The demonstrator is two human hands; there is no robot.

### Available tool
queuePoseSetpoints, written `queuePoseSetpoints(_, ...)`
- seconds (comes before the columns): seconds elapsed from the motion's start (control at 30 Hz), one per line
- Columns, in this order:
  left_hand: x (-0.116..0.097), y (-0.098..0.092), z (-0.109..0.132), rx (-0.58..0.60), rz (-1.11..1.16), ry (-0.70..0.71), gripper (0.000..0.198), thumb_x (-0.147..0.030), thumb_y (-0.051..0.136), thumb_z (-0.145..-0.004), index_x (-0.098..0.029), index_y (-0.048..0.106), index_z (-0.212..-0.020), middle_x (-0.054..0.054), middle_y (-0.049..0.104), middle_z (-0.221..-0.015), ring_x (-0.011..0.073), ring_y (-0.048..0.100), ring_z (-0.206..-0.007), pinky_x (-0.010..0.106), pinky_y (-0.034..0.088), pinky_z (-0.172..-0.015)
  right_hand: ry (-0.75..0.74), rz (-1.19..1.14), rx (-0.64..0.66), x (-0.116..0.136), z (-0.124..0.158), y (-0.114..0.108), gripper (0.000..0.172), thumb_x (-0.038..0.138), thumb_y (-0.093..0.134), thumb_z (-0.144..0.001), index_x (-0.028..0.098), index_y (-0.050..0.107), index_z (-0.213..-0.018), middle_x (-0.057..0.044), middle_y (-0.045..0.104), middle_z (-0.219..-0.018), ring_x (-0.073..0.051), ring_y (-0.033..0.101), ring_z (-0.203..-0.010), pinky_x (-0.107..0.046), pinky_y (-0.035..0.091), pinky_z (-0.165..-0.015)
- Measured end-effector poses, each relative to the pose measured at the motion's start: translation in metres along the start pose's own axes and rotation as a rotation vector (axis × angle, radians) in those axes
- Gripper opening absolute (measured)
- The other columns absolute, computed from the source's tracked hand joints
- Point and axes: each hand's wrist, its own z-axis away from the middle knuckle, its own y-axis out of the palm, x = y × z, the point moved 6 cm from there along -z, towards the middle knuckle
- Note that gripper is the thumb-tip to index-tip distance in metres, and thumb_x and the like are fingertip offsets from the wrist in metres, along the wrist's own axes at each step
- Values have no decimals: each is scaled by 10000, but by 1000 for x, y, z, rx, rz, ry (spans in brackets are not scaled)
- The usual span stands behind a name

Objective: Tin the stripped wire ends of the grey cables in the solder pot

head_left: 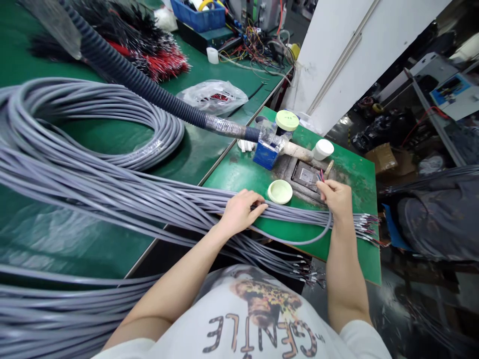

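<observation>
Hands apart; left hand (239, 212) clamped over grey cables (187, 199); right hand (336, 199) pinched coloured wire ends (320, 175) near a metal plate (306, 175) on the green surface (355, 169).

Green workbench (359, 199) w/ grey cable bundle (123, 174)

"GENTLE" across white T-shirt (254, 319)
</observation>
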Motion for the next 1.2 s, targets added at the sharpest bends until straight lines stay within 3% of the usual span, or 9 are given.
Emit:
queuePoseSetpoints(0.1, -4, -1, 3, -75, 207, -38, 183, -346, 605, -848, -182, 687, -840, 35, 660, -773, 163, 556, -746, 298, 424, -725, 36, -151, 8, 22, 29, 3, 358, 385, 628, -807, 167, 583, -526, 47, 474, -421, -83, 397, -397, -228, 306, -441)
queuePoseSetpoints(0.2, -9, 12, 9, -150, 612, -181, 198, -355, 676, -791, -159, 701, -808, 35, 665, -757, 146, 573, -712, 273, 434, -690, 58, -261, 30, 40, 53, 11, 357, 360, 635, -818, 167, 579, -524, 45, 481, -424, -82, 408, -398, -225, 311, -432)
queuePoseSetpoints(0.33, -28, 55, 14, -55, 1192, -396, 261, -314, 784, -682, -157, 722, -880, 18, 686, -760, 112, 587, -695, 238, 439, -690, 65, -342, 50, 53, 77, 19, 314, 349, 628, -838, 167, 619, -582, 46, 497, -440, -82, 417, -400, -225, 326, -430)
queuePoseSetpoints(0.5, -55, 84, 14, -17, 1568, -460, 314, -288, 816, -643, -154, 714, -908, 7, 677, -745, 78, 575, -639, 210, 432, -647, 37, -347, 105, 63, 94, 28, 355, 337, 616, -852, 170, 576, -541, 45, 497, -451, -78, 435, -413, -220, 340, -440)
queuePoseSetpoints(0.7, -68, 85, 15, 37, 1750, -456, 253, -331, 789, -685, -120, 664, -748, -9, 588, -621, 81, 532, -562, 218, 428, -584, 30, -342, 122, 65, 110, 30, 239, 320, 627, -842, 180, 654, -650, 50, 516, -474, -77, 457, -428, -205, 372, -452)
queuePoseSetpoints(0.9, -68, 69, 18, 92, 1874, -463, 175, -263, 742, -712, -115, 658, -753, 54, 657, -907, 123, 600, -769, 237, 471, -694, -3, -293, 392, 64, 134, 40, 198, 311, 545, -895, 193, 702, -868, 39, 563, -538, -86, 505, -486, -208, 407, -508)
queuePoseSetpoints(1.03, -79, 88, 24, 421, 1915, -514, 235, -308, 691, -721, -113, 594, -633, 88, 658, -966, 169, 631, -745, 261, 493, -592, -54, -257, 455, 67, 142, 45, 246, 285, 530, -901, 176, 673, -733, 41, 529, -498, -77, 480, -469, -211, 385, -511)
queuePoseSetpoints(1.1, -82, 97, 26, 510, 1895, -512, 278, -391, 669, -742, -116, 631, -722, 86, 666, -918, 176, 630, -629, 281, 486, -505, -36, -267, 432, 65, 140, 44, 257, 283, 538, -895, 173, 659, -696, 37, 533, -498, -79, 484, -470, -212, 389, -512)
queuePoseSetpoints(1.2, -79, 103, 30, 491, 1814, -492, 433, -505, 634, -775, -116, 670, -962, 71, 671, -767, 185, 620, -527, 310, 489, -500, 19, -332, 407, 58, 138, 44, 299, 302, 535, -895, 172, 636, -645, 28, 548, -502, -84, 497, -467, -211, 402, -496)
